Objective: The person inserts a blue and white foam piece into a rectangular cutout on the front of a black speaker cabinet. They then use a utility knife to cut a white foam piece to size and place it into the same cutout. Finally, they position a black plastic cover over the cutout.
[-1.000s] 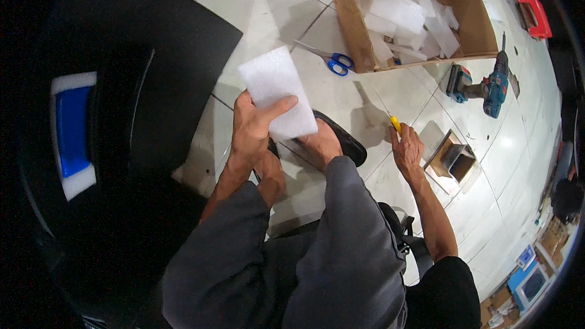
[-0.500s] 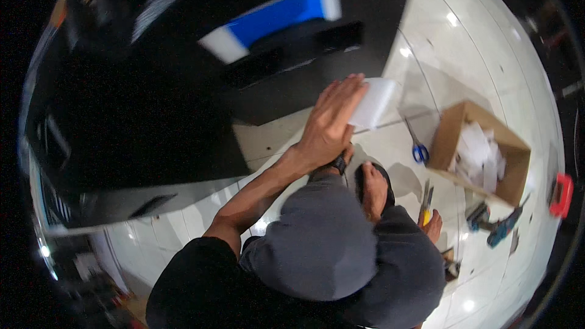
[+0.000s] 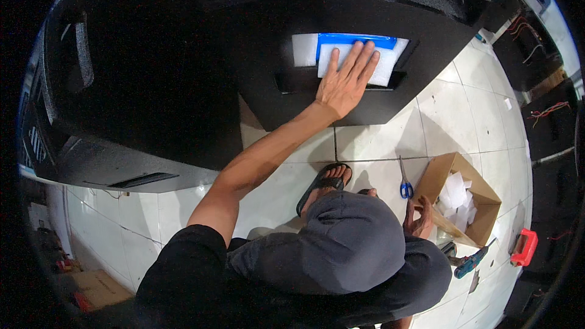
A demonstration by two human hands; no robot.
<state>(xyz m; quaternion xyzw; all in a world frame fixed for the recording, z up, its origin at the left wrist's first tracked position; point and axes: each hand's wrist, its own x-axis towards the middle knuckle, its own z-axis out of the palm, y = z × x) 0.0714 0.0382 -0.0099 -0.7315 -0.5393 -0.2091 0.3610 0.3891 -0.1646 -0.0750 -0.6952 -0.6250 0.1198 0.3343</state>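
My left hand lies flat with spread fingers on a white foam sheet. The sheet rests against a shiny blue block on the side of a black cabinet. Another white foam piece covers the block's left end. Below the block, a dark slot is partly hidden by the sheet. My right hand is low by my right knee, beside a cardboard box. Its fingers are bent and apart, with nothing visible between them. White foam scraps fill part of the box.
Blue-handled scissors lie on the tiles left of the box. Near its right side are a teal power tool and a red object. A second black cabinet stands at left. More black cabinets with loose wires line the right.
My left hand has moved up and laid the foam sheet against the blue block. My right hand has come nearer the box; the yellow-handled cutter beside it no longer shows. The view has shifted.
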